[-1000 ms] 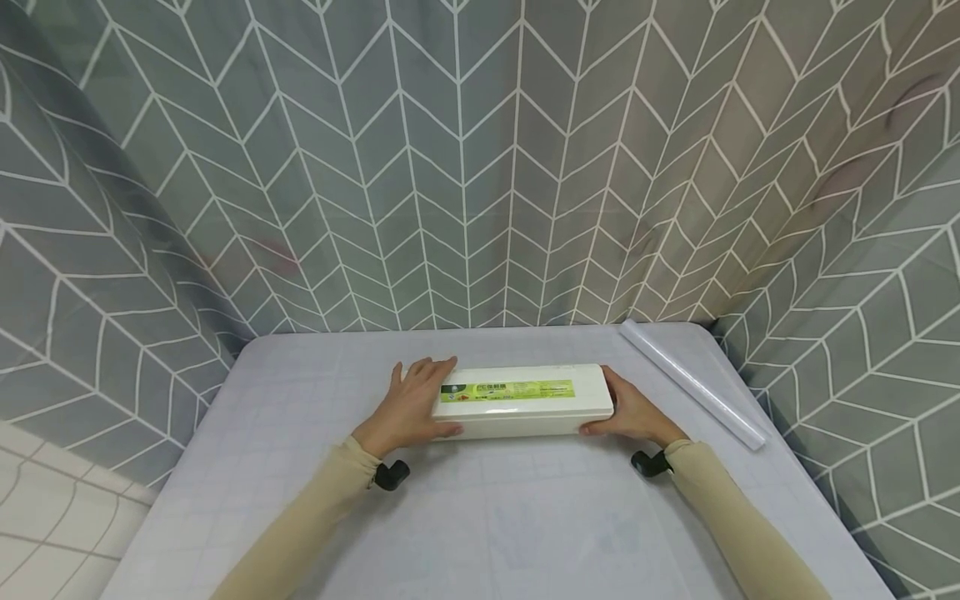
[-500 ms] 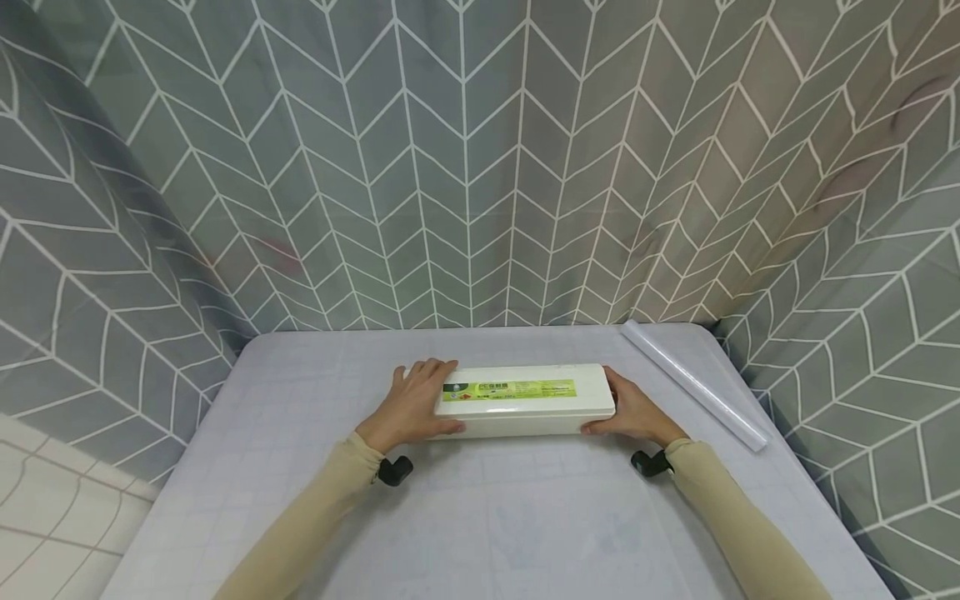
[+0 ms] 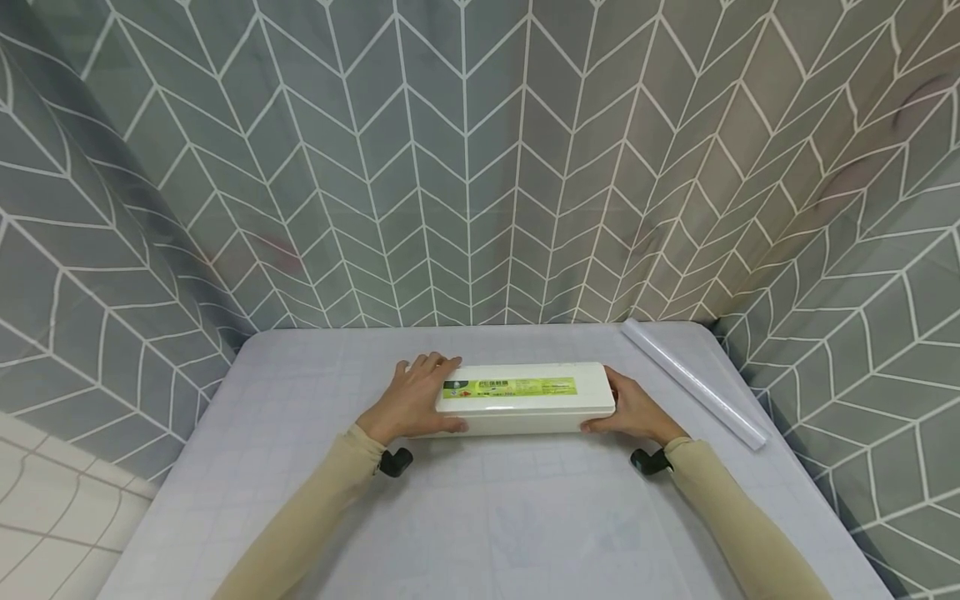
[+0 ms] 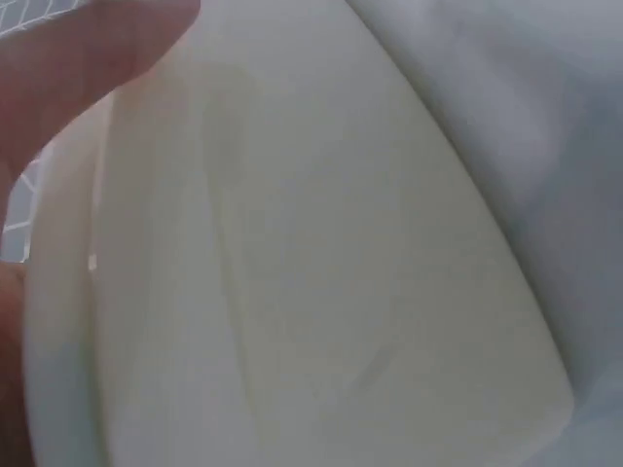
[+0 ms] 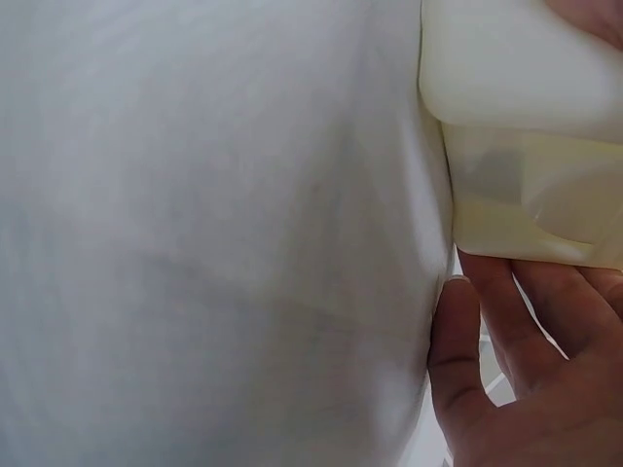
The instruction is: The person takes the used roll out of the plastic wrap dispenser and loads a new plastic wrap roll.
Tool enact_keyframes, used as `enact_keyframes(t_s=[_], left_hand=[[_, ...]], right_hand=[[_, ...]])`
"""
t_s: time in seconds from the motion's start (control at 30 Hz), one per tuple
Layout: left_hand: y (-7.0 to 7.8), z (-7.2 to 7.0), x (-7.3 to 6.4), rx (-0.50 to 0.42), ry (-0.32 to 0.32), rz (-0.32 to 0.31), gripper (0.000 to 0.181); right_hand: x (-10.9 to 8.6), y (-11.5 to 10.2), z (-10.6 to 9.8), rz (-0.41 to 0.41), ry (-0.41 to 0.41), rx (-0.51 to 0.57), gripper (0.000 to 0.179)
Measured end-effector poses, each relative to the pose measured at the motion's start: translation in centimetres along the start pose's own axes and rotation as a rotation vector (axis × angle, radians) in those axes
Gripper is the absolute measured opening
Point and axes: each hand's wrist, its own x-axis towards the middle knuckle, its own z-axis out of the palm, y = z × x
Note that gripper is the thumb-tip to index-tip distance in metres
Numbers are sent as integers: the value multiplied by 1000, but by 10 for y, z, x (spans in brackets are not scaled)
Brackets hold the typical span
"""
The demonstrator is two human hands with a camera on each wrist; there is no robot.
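A long white cling film box (image 3: 525, 408) with a yellow-green label lies lengthwise across the middle of the table. My left hand (image 3: 408, 398) grips its left end, thumb along the front face and fingers over the back edge. The right hand (image 3: 636, 408) holds the opposite end, its thumb at the front corner and the other fingers round the end. In the left wrist view the smooth box wall (image 4: 341, 243) fills most of the picture, with a finger (image 4: 88, 68) across the upper left. The right wrist view shows fingers (image 5: 516, 321) against the box's end (image 5: 516, 185).
A clear plastic film roll (image 3: 693, 385) lies slanted near the table's right edge. A pale cloth covers the table (image 3: 525, 525). Grey curtains (image 3: 487, 167) with white zigzag lines stand behind and at both sides. White floor tiles (image 3: 60, 508) show at lower left.
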Motion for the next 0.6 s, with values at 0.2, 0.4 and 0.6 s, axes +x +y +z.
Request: enact_keyframes(t_s=[0.2,0.4,0.6], left_hand=[[-1,4,2,17,27,5,101],[-4,7,2,12,76,19,99],[-5,9,0,9,113,32,98]], right_hand=[[-1,-1,-1,4,3,-4,104],[0,-1,0,-2,-2,12,103],[-1,-1,0,-10,-18,25,103]])
